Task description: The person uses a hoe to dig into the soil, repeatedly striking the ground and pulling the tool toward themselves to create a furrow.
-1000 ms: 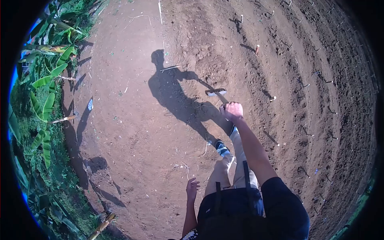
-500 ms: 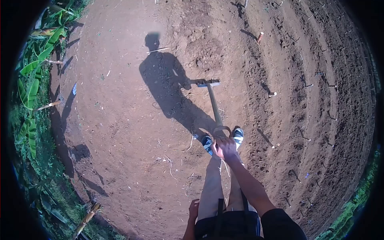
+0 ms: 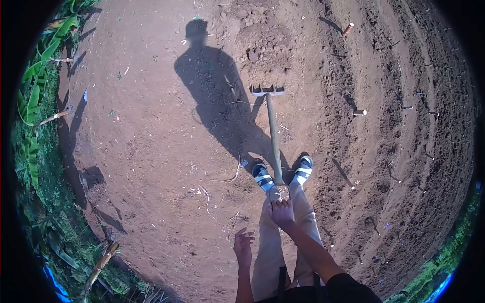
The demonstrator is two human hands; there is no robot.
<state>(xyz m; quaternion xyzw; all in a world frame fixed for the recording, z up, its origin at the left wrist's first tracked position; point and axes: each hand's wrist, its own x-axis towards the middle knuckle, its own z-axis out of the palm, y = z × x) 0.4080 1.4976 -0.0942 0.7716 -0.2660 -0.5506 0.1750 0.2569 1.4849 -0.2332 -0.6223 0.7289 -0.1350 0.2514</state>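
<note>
A fork hoe [image 3: 273, 131] with a long wooden handle stretches out in front of me. Its metal head with several tines is at the far end, over the bare soil, and the handle's near end sits between my sandalled feet [image 3: 303, 170]. Just below that end in the view is my right hand [image 3: 282, 212], its fingers curled in; I cannot tell what they hold, if anything. My left hand [image 3: 243, 247] hangs free beside my left leg, fingers bent and apart, touching nothing.
On the right run tilled soil rows with several short cut stems, one a pale stake [image 3: 360, 112]. Banana plants [image 3: 33, 108] and a cut stalk [image 3: 101, 263] line the left edge. A dry twig [image 3: 236, 169] lies left of my feet; my shadow falls ahead.
My right hand has drawn back from the handle's end toward my body. The dark ring seen around it no longer shows. My left hand has risen into fuller view and spread its fingers.
</note>
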